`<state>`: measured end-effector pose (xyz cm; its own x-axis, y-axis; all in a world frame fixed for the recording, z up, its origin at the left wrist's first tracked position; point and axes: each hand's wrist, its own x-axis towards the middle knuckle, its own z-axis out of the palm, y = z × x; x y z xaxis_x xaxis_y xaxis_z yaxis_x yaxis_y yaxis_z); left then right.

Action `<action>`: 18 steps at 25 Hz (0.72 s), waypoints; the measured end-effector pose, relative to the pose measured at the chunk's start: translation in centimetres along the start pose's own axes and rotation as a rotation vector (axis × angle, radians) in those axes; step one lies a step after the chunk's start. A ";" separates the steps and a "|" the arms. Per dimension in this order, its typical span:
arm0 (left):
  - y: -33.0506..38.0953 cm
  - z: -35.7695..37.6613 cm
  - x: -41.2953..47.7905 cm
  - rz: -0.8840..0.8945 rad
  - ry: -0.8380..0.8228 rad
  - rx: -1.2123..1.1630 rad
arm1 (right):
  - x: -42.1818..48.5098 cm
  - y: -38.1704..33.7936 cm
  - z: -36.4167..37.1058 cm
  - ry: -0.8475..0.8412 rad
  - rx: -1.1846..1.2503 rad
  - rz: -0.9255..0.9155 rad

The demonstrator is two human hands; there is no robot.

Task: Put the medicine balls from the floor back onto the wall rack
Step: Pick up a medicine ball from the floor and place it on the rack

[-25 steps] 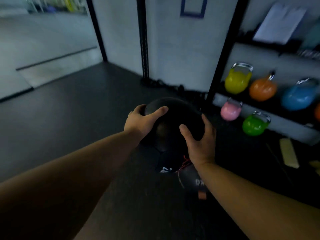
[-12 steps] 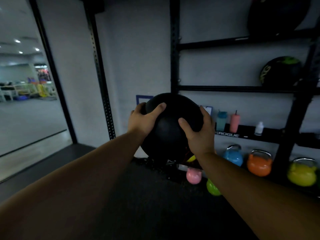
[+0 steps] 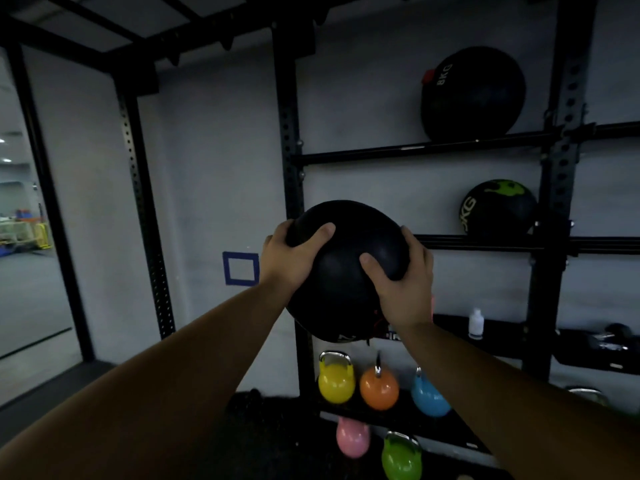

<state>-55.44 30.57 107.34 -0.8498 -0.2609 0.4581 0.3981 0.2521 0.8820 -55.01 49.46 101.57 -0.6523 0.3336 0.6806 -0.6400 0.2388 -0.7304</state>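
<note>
I hold a black medicine ball (image 3: 343, 268) in the air with both hands, in front of the black wall rack (image 3: 450, 147). My left hand (image 3: 294, 258) grips its upper left side and my right hand (image 3: 401, 289) its right side. The ball hangs level with the rack's middle rail (image 3: 485, 242), at that rail's left end. A large black ball marked 8KG (image 3: 472, 93) rests on the top rail. A smaller black ball with green marks (image 3: 498, 207) sits on the middle rail at the right.
Yellow (image 3: 336, 381), orange (image 3: 379, 389) and blue (image 3: 429, 396) kettlebells stand on the low shelf; a pink (image 3: 351, 441) and a green (image 3: 401, 457) one below. A white bottle (image 3: 476, 322) stands on a shelf. Rack uprights (image 3: 287, 116) flank the rails. A blue tape square (image 3: 240, 268) marks the wall.
I have lifted the ball from near the floor to mid-rack height. My view has risen and swung right, bringing the upper rails and stored balls into sight.
</note>
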 end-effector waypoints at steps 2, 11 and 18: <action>-0.2 2.3 3.0 0.029 -0.010 0.013 | 2.9 2.2 0.2 0.007 0.023 0.005; -8.6 11.6 20.1 0.022 0.049 -0.065 | 18.8 15.0 7.0 -0.039 0.025 -0.060; -12.0 17.1 36.8 0.075 0.090 -0.027 | 32.8 23.5 14.8 -0.049 0.065 -0.069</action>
<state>-97.38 33.89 111.76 -0.7830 -0.3253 0.5302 0.4698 0.2495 0.8468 -97.46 52.48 107.56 -0.6241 0.2732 0.7320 -0.7077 0.1995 -0.6778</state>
